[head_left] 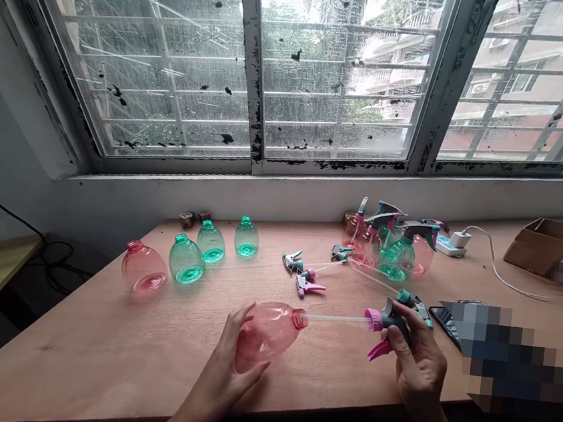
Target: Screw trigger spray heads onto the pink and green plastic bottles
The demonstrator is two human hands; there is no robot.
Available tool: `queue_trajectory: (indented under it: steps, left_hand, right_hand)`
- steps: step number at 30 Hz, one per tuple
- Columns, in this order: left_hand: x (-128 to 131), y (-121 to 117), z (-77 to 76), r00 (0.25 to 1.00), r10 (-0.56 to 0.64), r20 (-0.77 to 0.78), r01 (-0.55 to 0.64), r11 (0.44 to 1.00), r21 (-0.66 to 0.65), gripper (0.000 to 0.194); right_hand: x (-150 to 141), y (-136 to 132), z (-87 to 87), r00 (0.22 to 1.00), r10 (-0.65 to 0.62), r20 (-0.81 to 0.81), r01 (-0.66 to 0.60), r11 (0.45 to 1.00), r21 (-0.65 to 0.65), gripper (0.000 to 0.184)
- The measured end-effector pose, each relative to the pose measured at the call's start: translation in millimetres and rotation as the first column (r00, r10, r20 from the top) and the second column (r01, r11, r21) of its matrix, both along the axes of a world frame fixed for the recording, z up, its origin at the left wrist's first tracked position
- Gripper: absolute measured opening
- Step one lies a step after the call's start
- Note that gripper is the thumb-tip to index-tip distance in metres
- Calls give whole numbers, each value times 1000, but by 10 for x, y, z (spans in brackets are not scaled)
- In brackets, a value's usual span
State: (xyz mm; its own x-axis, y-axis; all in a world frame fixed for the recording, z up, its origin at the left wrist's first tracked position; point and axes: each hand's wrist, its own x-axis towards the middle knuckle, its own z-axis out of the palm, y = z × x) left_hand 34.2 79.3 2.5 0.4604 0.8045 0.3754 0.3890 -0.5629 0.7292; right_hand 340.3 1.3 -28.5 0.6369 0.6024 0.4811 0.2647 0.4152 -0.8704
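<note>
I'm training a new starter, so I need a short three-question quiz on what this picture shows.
1. Multiple choice: what does the right hand hold?
A) a phone
B) a spray head with a pink collar
C) a cardboard box

2. True or false: the bottle in the left hand is green.

3. Count: how many bottles without spray heads stand on the left part of the table?

Key: 1. B. 2. False; the held bottle is pink. 3. Four: one pink, three green.
</note>
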Motion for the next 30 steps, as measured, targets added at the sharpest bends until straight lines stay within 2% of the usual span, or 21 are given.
queue_trajectory:
  steps: [5,9,11,13,15,17,20,23,25,30]
  left_hand:
    - [-17,-13,22,1000,-18,-19,17,1000,-25,83]
    - [-18,-64,28,999,-39,-20,39,999,-26,86]
    - [-11,-80,32,997,-54,-46,53,998,-13,88]
    - [-1,-87,37,995,-74,-69,74,997,-3,88]
    - [10,-89,46,993,-94,-77,94,996,-8,87]
    - [16,-94,58,990,-113,-78,112,993,-22,86]
    - [21,-109,79,986,-145,-79,142,989,-37,85]
    - [26,-127,97,983,-161,-87,159,987,-27,83]
    - [31,-136,103,984,-160,-84,159,987,-20,83]
    - [34,-143,109,984,-162,-69,161,987,-20,84]
  right_hand:
    - [-50,-43,108,990,133,47,-133,991,-14,29]
    - [-146,-36,216,953,300,-36,-301,952,-56,32]
    - [-219,-11,244,888,426,-175,-442,894,-65,38]
    - [-294,23,244,783,523,-336,-568,822,-43,44]
    - [-355,57,222,689,564,-455,-640,768,-17,47]
    - [-388,81,191,635,586,-503,-685,728,-15,47]
    - [-383,91,162,651,590,-478,-708,699,-101,45]
    - [-346,79,173,723,565,-397,-670,714,-203,37]
    - [-329,71,192,747,575,-333,-654,724,-218,32]
    - [-340,69,180,686,648,-331,-721,668,-186,34]
